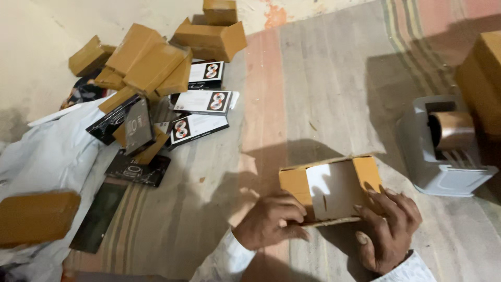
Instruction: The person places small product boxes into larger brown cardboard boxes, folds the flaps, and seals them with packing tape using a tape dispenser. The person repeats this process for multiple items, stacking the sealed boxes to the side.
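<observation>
Nearest the camera, two white sleeve cuffs lead to the hands. The left hand (271, 219) is curled, its fingers (292, 211) pressing on the near-left corner of a small cardboard box (331, 188), thumb tucked under the lower flap. The right hand (389, 230) grips the box's near-right corner, fingers (378, 201) bent over the edge, so both hands have closed on the same box. The box lies just beyond the hands, between them, its long axis running left to right, with its pale inner flap facing up; neither hand is clearly nearer.

Far left, a brown parcel (36, 216) sits on crumpled white plastic bags (52, 151). Beyond these a heap of brown cartons (146, 57) spills among flat black-and-white product boxes (201, 102). To the right stands a grey tape dispenser (443, 151) holding a brown tape roll (453, 129), well apart from the hands.

Everything rests on a striped rug (313, 78) laid over a pale floor; lighting is dim and warm.
</observation>
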